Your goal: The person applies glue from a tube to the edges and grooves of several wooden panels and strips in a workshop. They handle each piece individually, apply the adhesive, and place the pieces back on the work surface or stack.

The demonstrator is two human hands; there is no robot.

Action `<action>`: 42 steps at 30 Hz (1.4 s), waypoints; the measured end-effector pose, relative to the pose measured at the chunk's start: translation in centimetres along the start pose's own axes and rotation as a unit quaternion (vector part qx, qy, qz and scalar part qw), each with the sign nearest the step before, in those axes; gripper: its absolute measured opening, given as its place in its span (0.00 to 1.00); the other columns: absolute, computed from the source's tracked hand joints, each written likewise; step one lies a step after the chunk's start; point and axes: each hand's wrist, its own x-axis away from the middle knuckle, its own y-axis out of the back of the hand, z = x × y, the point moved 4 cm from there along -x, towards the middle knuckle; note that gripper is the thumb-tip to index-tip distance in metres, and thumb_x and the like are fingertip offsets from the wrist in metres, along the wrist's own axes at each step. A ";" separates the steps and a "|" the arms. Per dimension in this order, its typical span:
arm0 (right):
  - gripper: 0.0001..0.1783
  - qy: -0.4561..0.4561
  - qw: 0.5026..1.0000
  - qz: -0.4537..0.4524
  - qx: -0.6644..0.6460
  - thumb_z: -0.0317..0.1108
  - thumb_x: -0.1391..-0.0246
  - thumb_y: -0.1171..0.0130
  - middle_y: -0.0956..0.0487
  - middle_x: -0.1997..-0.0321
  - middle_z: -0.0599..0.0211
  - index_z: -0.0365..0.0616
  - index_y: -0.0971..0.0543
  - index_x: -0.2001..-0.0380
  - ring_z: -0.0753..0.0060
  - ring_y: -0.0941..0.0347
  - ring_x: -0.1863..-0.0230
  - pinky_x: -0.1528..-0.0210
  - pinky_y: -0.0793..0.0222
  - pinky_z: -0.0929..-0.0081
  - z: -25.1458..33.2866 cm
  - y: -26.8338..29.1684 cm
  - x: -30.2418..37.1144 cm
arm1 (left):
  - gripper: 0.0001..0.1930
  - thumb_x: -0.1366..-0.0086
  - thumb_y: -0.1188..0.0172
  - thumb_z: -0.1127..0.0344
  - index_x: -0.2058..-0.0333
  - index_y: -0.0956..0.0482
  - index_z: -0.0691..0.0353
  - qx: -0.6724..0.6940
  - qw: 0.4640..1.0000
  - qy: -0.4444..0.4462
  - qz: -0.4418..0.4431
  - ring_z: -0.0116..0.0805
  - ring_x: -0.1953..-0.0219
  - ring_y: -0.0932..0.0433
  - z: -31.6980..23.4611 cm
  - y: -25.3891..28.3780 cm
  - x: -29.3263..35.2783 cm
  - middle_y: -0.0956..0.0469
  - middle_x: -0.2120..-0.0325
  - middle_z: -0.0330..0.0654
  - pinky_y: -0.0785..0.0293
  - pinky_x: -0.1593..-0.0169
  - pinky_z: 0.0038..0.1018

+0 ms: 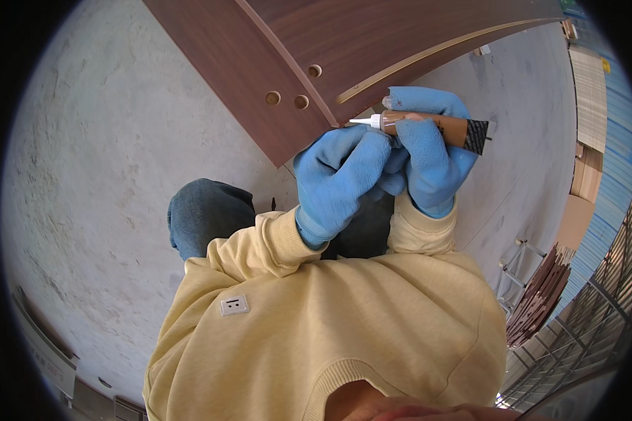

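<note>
A: Hands?
B: Both in blue gloves. Right hand grips a brown tube, white nozzle pointing left at the wood panel's edge. Left hand presses against the right.
A: Panel?
B: Dark brown, three drilled holes, over concrete floor.

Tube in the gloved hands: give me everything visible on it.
The tube is a small squeeze tube with a brown body, a white pointed nozzle at its left end and a dark flat crimped tail at its right. It lies roughly level, nozzle toward the edge of the dark brown wood panel, tip just short of it. The right hand in a blue glove wraps its middle; the left hand, also gloved, presses against the right from below. No cap shows.
</note>
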 end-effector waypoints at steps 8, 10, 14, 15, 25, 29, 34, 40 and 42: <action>0.11 0.013 1.000 0.006 0.006 0.27 0.40 0.34 0.14 0.64 0.59 0.34 0.18 0.56 0.76 0.17 0.68 0.67 0.20 0.80 0.4 -0.5 -0.3 | 0.11 0.26 0.41 0.67 0.60 0.18 0.72 0.033 0.999 -0.014 0.007 0.31 0.71 0.17 0.3 0.2 0.1 0.16 0.69 0.47 0.18 0.67 0.25; 0.11 0.024 0.999 0.012 0.018 0.27 0.40 0.33 0.14 0.64 0.58 0.34 0.18 0.56 0.76 0.17 0.68 0.67 0.19 0.80 0.5 -0.6 -0.4 | 0.11 0.26 0.41 0.67 0.60 0.18 0.72 0.026 0.999 -0.026 0.003 0.31 0.71 0.17 0.3 0.2 0.2 0.16 0.69 0.47 0.18 0.67 0.25; 0.11 0.028 0.999 0.020 0.036 0.27 0.40 0.33 0.14 0.64 0.58 0.34 0.18 0.56 0.75 0.17 0.68 0.67 0.19 0.80 0.4 -0.6 -0.4 | 0.11 0.26 0.41 0.67 0.60 0.18 0.72 0.041 0.998 -0.040 0.006 0.31 0.71 0.17 0.5 0.2 0.2 0.16 0.69 0.47 0.18 0.67 0.25; 0.11 0.032 0.999 0.021 0.039 0.27 0.40 0.33 0.14 0.64 0.58 0.34 0.18 0.56 0.75 0.17 0.68 0.67 0.19 0.79 0.4 -0.6 -0.4 | 0.11 0.26 0.41 0.67 0.60 0.18 0.72 0.038 0.998 -0.043 0.008 0.31 0.71 0.17 0.5 0.3 0.2 0.16 0.69 0.47 0.18 0.67 0.25; 0.11 0.033 0.999 -0.005 0.039 0.27 0.41 0.33 0.14 0.65 0.58 0.35 0.18 0.57 0.75 0.17 0.69 0.67 0.20 0.80 0.2 -0.5 -0.2 | 0.12 0.26 0.41 0.67 0.59 0.18 0.73 0.023 0.999 -0.038 0.021 0.31 0.72 0.17 0.2 0.3 -0.1 0.16 0.69 0.47 0.18 0.67 0.25; 0.10 0.039 0.998 -0.005 0.056 0.26 0.42 0.33 0.14 0.64 0.59 0.35 0.18 0.57 0.75 0.17 0.68 0.67 0.21 0.80 0.3 -0.5 -0.2 | 0.12 0.26 0.41 0.67 0.60 0.18 0.74 0.026 0.999 -0.035 0.006 0.31 0.72 0.17 0.2 0.2 -0.1 0.16 0.69 0.47 0.18 0.67 0.25; 0.11 0.041 0.997 -0.011 0.064 0.26 0.43 0.32 0.14 0.63 0.58 0.35 0.18 0.58 0.74 0.17 0.67 0.66 0.20 0.79 0.4 -0.5 -0.1 | 0.12 0.26 0.41 0.67 0.60 0.18 0.74 0.032 0.998 -0.046 0.006 0.31 0.72 0.16 0.4 0.1 -0.2 0.16 0.69 0.48 0.17 0.67 0.25; 0.11 0.031 0.997 -0.026 0.066 0.26 0.43 0.32 0.14 0.63 0.58 0.34 0.18 0.58 0.73 0.16 0.66 0.65 0.20 0.78 0.6 -0.2 0.1 | 0.12 0.26 0.42 0.68 0.61 0.18 0.74 0.020 0.999 -0.043 0.011 0.31 0.72 0.17 0.4 -0.1 -0.3 0.16 0.69 0.47 0.18 0.67 0.25; 0.11 0.029 0.997 -0.029 0.062 0.26 0.43 0.32 0.14 0.63 0.58 0.34 0.18 0.58 0.73 0.16 0.66 0.65 0.20 0.79 0.6 -0.2 0.0 | 0.12 0.26 0.42 0.68 0.62 0.18 0.74 0.022 0.999 -0.045 0.011 0.31 0.72 0.17 0.3 -0.2 -0.4 0.16 0.69 0.47 0.18 0.67 0.25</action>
